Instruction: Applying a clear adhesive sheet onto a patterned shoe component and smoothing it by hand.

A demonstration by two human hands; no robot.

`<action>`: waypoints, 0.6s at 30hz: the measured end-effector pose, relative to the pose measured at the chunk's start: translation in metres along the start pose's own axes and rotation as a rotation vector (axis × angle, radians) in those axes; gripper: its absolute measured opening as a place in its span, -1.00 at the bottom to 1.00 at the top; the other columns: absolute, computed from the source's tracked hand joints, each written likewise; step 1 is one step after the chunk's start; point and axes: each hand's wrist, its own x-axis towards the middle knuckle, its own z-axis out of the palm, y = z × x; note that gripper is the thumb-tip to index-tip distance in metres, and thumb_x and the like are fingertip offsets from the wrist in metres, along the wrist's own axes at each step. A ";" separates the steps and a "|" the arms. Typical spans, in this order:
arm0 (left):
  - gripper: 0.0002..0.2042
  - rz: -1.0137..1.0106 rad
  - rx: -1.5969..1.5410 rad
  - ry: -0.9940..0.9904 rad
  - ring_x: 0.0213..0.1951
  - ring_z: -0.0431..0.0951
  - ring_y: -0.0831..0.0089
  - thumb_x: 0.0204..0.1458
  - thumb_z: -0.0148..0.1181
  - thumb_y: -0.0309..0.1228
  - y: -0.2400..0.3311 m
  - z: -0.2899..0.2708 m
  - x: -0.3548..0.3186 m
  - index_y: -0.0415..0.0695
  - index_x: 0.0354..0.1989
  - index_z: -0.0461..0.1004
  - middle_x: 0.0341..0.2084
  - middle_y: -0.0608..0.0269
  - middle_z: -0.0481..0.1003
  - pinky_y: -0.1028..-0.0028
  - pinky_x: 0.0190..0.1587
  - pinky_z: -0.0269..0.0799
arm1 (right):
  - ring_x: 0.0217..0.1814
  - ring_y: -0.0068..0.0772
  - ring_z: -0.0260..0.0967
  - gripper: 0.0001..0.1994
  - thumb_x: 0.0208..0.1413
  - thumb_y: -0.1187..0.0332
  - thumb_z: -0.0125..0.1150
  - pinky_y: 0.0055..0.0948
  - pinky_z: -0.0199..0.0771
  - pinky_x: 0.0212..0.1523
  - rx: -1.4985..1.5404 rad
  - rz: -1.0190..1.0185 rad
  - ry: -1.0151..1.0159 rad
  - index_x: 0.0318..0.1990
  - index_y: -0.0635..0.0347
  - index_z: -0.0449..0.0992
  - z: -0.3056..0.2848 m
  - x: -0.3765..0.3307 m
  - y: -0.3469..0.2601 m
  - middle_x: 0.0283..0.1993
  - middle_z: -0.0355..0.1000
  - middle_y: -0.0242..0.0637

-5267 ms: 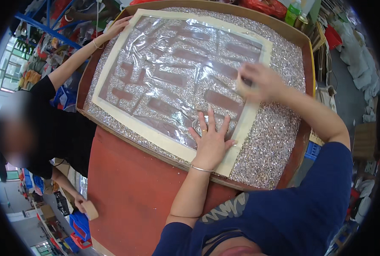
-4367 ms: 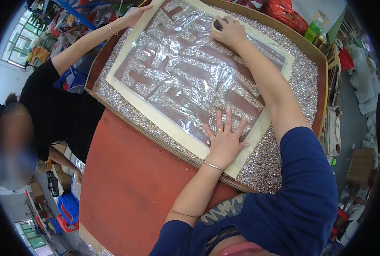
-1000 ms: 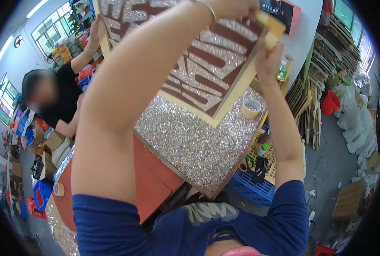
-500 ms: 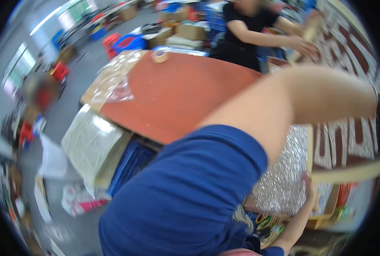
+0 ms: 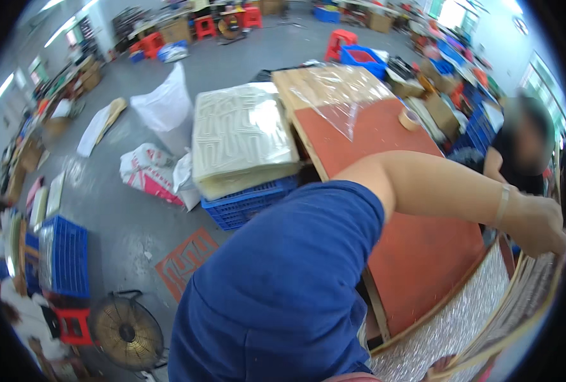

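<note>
My left arm in a blue sleeve reaches across to the right. My left hand [image 5: 538, 226], with a thin bangle on the wrist, is closed on the upper edge of a large cream-framed panel with brown shapes [image 5: 530, 304]. The panel is lifted and tilted above the glittery table surface [image 5: 445, 331]. Under the panel's lower edge a small part of what looks like my right hand [image 5: 440, 368] shows; its grip is hidden. A person in black [image 5: 518, 149] stands on the far side of the panel.
The red tabletop [image 5: 416, 254] carries a tape roll [image 5: 410, 119] and a clear film sheet [image 5: 340, 89]. A stack of cream panels [image 5: 241, 137] rests on a blue crate [image 5: 251, 205]. On the floor are white sacks [image 5: 162, 105], a fan [image 5: 127, 331] and more blue crates [image 5: 63, 254].
The panel went from lying flat under both hands to being lifted off the table. My view has swung left toward the floor, so the panel now sits at the far right.
</note>
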 end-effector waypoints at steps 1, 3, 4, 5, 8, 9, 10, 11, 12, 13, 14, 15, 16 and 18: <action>-0.83 0.030 -0.083 0.032 -0.42 0.49 0.30 -0.19 0.18 -0.48 -0.009 -0.033 -0.030 0.02 -0.37 0.52 -0.44 0.31 0.52 0.35 -0.35 0.40 | 0.24 0.04 0.15 -0.42 0.15 0.36 0.02 -0.21 0.35 0.13 0.034 0.001 -0.015 0.29 0.35 0.01 0.020 0.028 -0.003 0.23 0.15 0.07; -0.78 -0.020 -0.115 0.013 -0.28 0.49 0.31 -0.22 0.21 -0.52 -0.011 -0.094 -0.091 0.06 -0.35 0.52 -0.41 0.36 0.51 0.36 -0.24 0.40 | 0.25 0.04 0.15 -0.42 0.15 0.37 0.02 -0.21 0.36 0.12 0.095 0.022 -0.021 0.29 0.34 0.01 0.059 0.067 -0.011 0.22 0.16 0.08; -0.78 -0.097 -0.066 -0.037 -0.26 0.48 0.33 -0.21 0.21 -0.52 -0.010 -0.120 -0.122 0.11 -0.35 0.53 -0.44 0.40 0.50 0.37 -0.25 0.38 | 0.25 0.04 0.14 -0.43 0.15 0.37 0.02 -0.21 0.36 0.12 0.124 0.039 -0.008 0.29 0.34 0.02 0.078 0.081 -0.017 0.22 0.16 0.08; -0.80 -0.195 -0.105 -0.145 -0.26 0.49 0.25 -0.22 0.22 -0.52 -0.011 -0.142 -0.151 -0.02 -0.36 0.48 -0.38 0.34 0.51 0.34 -0.18 0.40 | 0.25 0.04 0.14 -0.43 0.15 0.37 0.02 -0.21 0.36 0.12 0.151 0.060 0.024 0.28 0.34 0.02 0.096 0.087 -0.022 0.22 0.16 0.08; -0.89 -0.487 -0.116 -0.201 -0.14 0.50 0.20 -0.08 0.12 -0.48 -0.018 -0.189 -0.255 -0.07 -0.34 0.49 -0.27 0.22 0.51 0.33 -0.08 0.42 | 0.26 0.04 0.14 -0.44 0.15 0.38 0.02 -0.21 0.37 0.11 0.201 0.141 0.229 0.28 0.33 0.03 0.132 0.062 -0.060 0.21 0.16 0.08; -0.85 -0.603 -0.086 -0.252 -0.06 0.49 0.14 -0.06 0.10 -0.45 -0.014 -0.203 -0.303 -0.08 -0.29 0.51 -0.19 0.19 0.51 0.30 -0.02 0.40 | 0.21 0.00 0.19 -0.47 0.12 0.39 0.04 -0.17 0.41 0.06 0.231 0.337 0.313 0.24 0.29 0.11 0.163 0.065 -0.065 0.16 0.21 0.03; -0.79 -0.481 -0.016 -0.229 -0.02 0.46 0.08 -0.08 0.13 -0.45 -0.021 -0.217 -0.360 -0.08 -0.22 0.51 -0.12 0.14 0.49 0.24 0.02 0.38 | 0.13 -0.12 0.27 -0.52 0.12 0.37 0.06 -0.23 0.44 0.00 0.255 0.241 0.194 0.19 0.29 0.17 0.212 0.071 -0.080 0.11 0.26 -0.07; -0.76 -0.568 -0.052 -0.289 0.00 0.45 0.05 -0.09 0.14 -0.45 -0.019 -0.224 -0.393 -0.09 -0.18 0.49 -0.10 0.11 0.49 0.17 0.04 0.37 | -0.04 -0.27 0.33 -0.57 0.09 0.39 0.07 -0.35 0.45 -0.14 -0.170 0.326 0.468 0.13 0.29 0.26 0.203 0.079 -0.032 0.00 0.32 -0.15; -0.73 -0.632 0.023 -0.330 0.01 0.45 0.05 -0.10 0.14 -0.48 -0.009 -0.236 -0.436 -0.11 -0.15 0.48 -0.10 0.08 0.49 0.21 0.05 0.37 | -0.22 -0.42 0.33 -0.63 0.09 0.41 0.03 -0.44 0.39 -0.30 -0.325 0.225 0.139 0.06 0.31 0.34 0.243 0.099 -0.049 -0.16 0.39 -0.24; -0.76 -0.778 0.096 -0.433 -0.04 0.48 0.13 -0.14 0.14 -0.47 0.003 -0.232 -0.454 -0.14 -0.24 0.51 -0.14 0.08 0.50 0.24 -0.01 0.41 | -0.33 -0.51 0.28 -0.74 0.07 0.41 0.00 -0.45 0.33 -0.37 -0.473 0.064 0.264 -0.09 0.33 0.40 0.269 0.106 -0.038 -0.30 0.40 -0.33; -0.78 -0.813 0.105 -0.558 -0.03 0.47 0.14 -0.10 0.10 -0.49 0.012 -0.230 -0.471 -0.16 -0.24 0.51 -0.12 0.08 0.49 0.27 -0.01 0.41 | -0.34 -0.16 0.44 -0.75 0.12 0.28 0.02 -0.26 0.42 -0.30 -0.651 0.139 0.233 -0.19 0.31 0.38 0.273 0.111 -0.016 -0.37 0.46 -0.09; -0.80 -0.920 0.105 -0.637 -0.01 0.46 0.15 -0.08 0.08 -0.50 0.023 -0.229 -0.475 -0.16 -0.25 0.52 -0.11 0.09 0.49 0.31 0.01 0.39 | -0.30 0.15 0.44 -0.75 0.14 0.26 -0.01 -0.07 0.40 -0.28 -0.867 0.292 0.268 -0.21 0.31 0.32 0.300 0.113 -0.031 -0.37 0.45 0.13; -0.80 -1.031 0.093 -0.617 0.00 0.45 0.17 -0.08 0.06 -0.50 0.033 -0.232 -0.512 -0.15 -0.26 0.54 -0.10 0.10 0.49 0.33 0.04 0.38 | -0.24 0.32 0.38 -0.72 0.15 0.24 -0.02 0.05 0.36 -0.26 -0.951 0.247 0.290 -0.18 0.32 0.27 0.317 0.115 -0.042 -0.32 0.41 0.25; -0.78 -1.069 0.076 -0.735 0.02 0.44 0.17 -0.05 0.01 -0.53 0.033 -0.218 -0.508 -0.14 -0.25 0.55 -0.07 0.09 0.49 0.32 0.08 0.35 | -0.25 0.27 0.40 -0.69 0.16 0.21 0.00 0.05 0.35 -0.25 -0.903 0.332 0.413 -0.16 0.32 0.27 0.311 0.110 -0.054 -0.33 0.43 0.23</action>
